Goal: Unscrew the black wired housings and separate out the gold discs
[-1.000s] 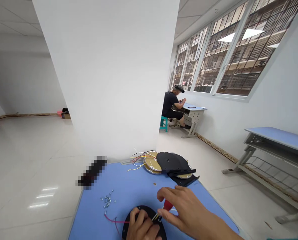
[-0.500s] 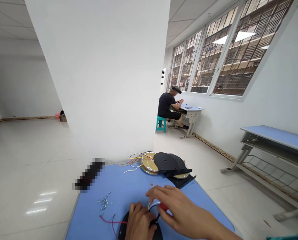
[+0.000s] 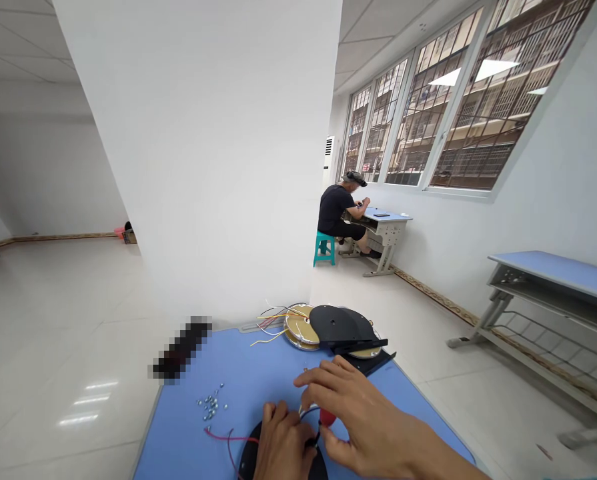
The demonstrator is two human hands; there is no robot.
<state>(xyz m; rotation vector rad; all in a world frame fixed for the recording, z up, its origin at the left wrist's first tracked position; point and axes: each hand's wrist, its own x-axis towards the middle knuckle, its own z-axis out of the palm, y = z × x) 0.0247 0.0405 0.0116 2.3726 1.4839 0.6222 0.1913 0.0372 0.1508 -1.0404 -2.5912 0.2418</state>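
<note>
A black round part (image 3: 249, 453) lies at the near edge of the blue table (image 3: 178, 427), with red and dark wires (image 3: 228, 438) running out to its left. My left hand (image 3: 285, 443) is closed on this part, pressing it from above. My right hand (image 3: 355, 417) holds a screwdriver with a red handle (image 3: 327, 417) between thumb and fingers, its dark shaft pointing down at the part. Light and dark wires (image 3: 308, 410) rise between my hands. Several small screws (image 3: 211, 405) are scattered to the left.
Stacked gold discs (image 3: 301, 327) with loose wires and black plates (image 3: 348, 327) sit at the table's back right. A blurred dark object (image 3: 181, 350) is at the back left. Beyond, a person (image 3: 335, 207) sits at another desk; a further desk (image 3: 553, 267) stands right.
My right hand has risen slightly and its fingers have shifted around the red handle. The whole view has moved a little. My left hand stays on the black part.
</note>
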